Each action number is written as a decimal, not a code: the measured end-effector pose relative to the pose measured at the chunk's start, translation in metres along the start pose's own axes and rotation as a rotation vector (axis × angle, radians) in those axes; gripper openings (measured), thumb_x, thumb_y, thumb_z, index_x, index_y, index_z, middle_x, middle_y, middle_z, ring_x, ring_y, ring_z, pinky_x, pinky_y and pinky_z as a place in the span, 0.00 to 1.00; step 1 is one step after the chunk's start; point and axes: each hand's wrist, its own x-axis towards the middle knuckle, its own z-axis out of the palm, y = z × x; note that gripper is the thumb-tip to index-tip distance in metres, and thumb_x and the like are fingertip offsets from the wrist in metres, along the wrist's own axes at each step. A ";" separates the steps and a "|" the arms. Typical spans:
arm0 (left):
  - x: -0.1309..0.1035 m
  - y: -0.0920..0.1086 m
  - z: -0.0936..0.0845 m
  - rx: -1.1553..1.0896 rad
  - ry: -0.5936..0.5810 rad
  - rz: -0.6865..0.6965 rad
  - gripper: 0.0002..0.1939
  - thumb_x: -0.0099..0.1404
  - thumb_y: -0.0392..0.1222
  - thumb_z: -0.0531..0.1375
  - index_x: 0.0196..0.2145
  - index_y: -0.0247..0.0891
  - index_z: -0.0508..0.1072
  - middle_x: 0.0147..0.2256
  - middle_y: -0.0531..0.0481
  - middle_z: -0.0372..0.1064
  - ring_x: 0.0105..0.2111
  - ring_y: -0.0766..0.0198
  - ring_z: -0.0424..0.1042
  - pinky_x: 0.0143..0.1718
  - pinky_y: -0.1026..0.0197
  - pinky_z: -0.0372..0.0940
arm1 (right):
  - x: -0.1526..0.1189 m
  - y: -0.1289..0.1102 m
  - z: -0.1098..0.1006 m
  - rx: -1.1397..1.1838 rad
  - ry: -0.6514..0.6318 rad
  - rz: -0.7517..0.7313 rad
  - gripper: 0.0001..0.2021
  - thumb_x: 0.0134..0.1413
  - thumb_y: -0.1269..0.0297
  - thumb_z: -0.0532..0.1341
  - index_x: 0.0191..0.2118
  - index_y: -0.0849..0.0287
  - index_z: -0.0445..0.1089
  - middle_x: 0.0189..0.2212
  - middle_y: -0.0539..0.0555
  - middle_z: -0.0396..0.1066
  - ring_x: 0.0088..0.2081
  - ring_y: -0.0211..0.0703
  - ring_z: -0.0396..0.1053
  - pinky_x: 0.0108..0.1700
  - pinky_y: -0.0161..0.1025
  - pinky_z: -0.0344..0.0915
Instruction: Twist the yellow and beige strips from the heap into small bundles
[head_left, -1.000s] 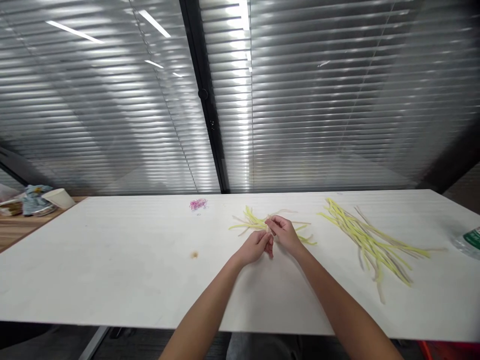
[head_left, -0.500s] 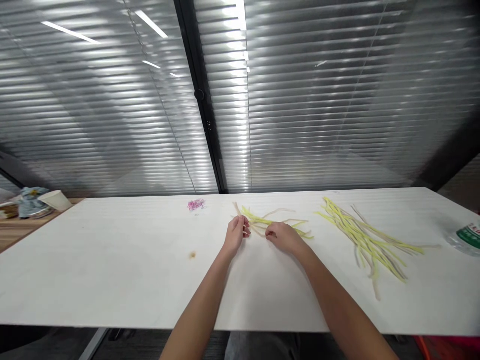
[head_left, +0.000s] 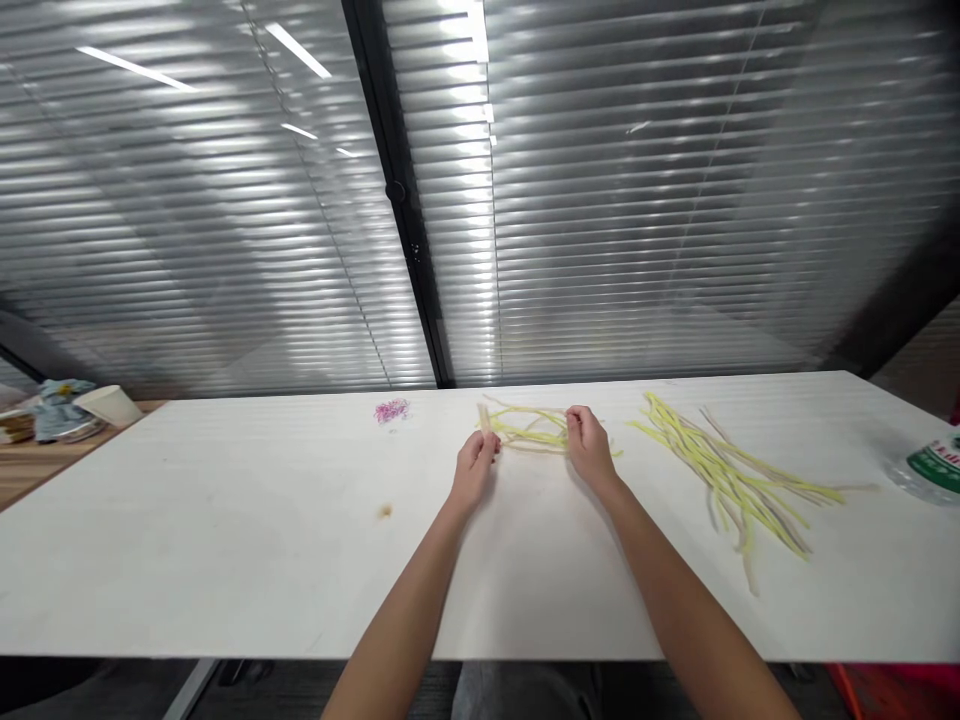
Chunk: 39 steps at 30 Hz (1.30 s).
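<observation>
From afar I counted one white table (head_left: 247, 545), two hands (head_left: 474, 466), two bunches of strips (head_left: 727, 474), one pink patch (head_left: 391, 410), one brown stain (head_left: 385, 511) and one bottle (head_left: 939, 468) near the right edge.

Left hand (head_left: 474, 468) and right hand (head_left: 589, 446) were both bare, as were the wrists. Left forearm (head_left: 411, 605) and right forearm (head_left: 667, 572) were also uncovered; outlines smooth and slim, tapered at the wrists, broader toward the near edge of the surface (head_left: 225, 560). Just below that edge, grey clothing (head_left: 499, 692) showed; its weave and cut were unreadable.
</observation>
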 end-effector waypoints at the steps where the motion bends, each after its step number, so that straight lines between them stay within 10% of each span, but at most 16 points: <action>1: -0.003 0.004 0.000 0.052 -0.064 0.055 0.21 0.62 0.59 0.52 0.30 0.36 0.68 0.33 0.47 0.65 0.36 0.61 0.64 0.40 0.60 0.60 | 0.000 0.000 -0.002 0.047 0.065 0.031 0.15 0.64 0.55 0.44 0.41 0.59 0.61 0.36 0.56 0.67 0.36 0.43 0.63 0.39 0.37 0.58; 5: -0.013 0.014 0.004 0.490 -0.370 0.341 0.16 0.63 0.52 0.53 0.29 0.38 0.70 0.35 0.44 0.67 0.41 0.57 0.65 0.48 0.55 0.56 | -0.001 -0.004 -0.007 0.182 0.175 0.084 0.17 0.61 0.51 0.48 0.41 0.59 0.65 0.36 0.56 0.70 0.29 0.40 0.61 0.33 0.36 0.57; 9: -0.017 0.010 0.008 0.738 -0.386 0.414 0.15 0.65 0.52 0.51 0.37 0.39 0.70 0.42 0.44 0.69 0.47 0.54 0.65 0.51 0.50 0.53 | -0.002 -0.011 -0.007 0.268 0.102 0.081 0.18 0.59 0.50 0.51 0.41 0.59 0.68 0.31 0.53 0.70 0.24 0.37 0.57 0.29 0.35 0.55; 19: -0.004 -0.006 0.002 0.755 0.374 0.701 0.29 0.66 0.43 0.52 0.63 0.35 0.50 0.62 0.32 0.45 0.63 0.50 0.46 0.60 0.44 0.50 | -0.008 -0.018 -0.003 0.445 -0.155 0.088 0.18 0.55 0.50 0.56 0.40 0.59 0.71 0.22 0.51 0.61 0.23 0.36 0.51 0.26 0.36 0.51; 27: -0.008 -0.001 0.004 0.938 0.417 0.617 0.20 0.67 0.41 0.50 0.56 0.41 0.66 0.62 0.40 0.51 0.64 0.47 0.43 0.59 0.42 0.46 | -0.008 -0.025 -0.004 0.742 -0.331 0.170 0.15 0.50 0.52 0.60 0.35 0.60 0.69 0.16 0.46 0.51 0.19 0.32 0.44 0.22 0.34 0.41; 39: -0.019 0.000 0.019 0.344 -0.057 0.391 0.15 0.67 0.46 0.50 0.41 0.38 0.73 0.38 0.43 0.73 0.36 0.61 0.70 0.41 0.60 0.60 | -0.007 -0.048 -0.018 1.346 -0.458 0.426 0.09 0.47 0.61 0.60 0.32 0.56 0.59 0.23 0.48 0.56 0.24 0.37 0.58 0.33 0.40 0.63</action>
